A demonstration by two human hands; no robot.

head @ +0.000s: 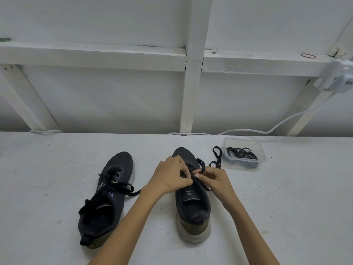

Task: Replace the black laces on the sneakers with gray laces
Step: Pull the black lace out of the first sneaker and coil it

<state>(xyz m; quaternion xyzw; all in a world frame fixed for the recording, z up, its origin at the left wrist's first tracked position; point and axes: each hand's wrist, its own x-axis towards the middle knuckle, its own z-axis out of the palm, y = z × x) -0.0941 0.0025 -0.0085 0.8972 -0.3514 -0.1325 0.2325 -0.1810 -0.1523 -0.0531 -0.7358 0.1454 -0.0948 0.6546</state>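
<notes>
The right sneaker (193, 203) is sitting toe-away on the white surface (57, 169). Both hands are working over its eyelets. The left hand (170, 176) is curling its fingers down onto the black lace (201, 164) there, and the right hand (215, 180) is pinching the same lace between thumb and forefinger. The lace's loose end is trailing off to the right of this sneaker, towards a clear container (261, 152) holding a tangle of dark laces (241, 153); their exact colour I cannot tell. To the sneaker's left, the left sneaker (107, 197) is lying still laced in black.
</notes>
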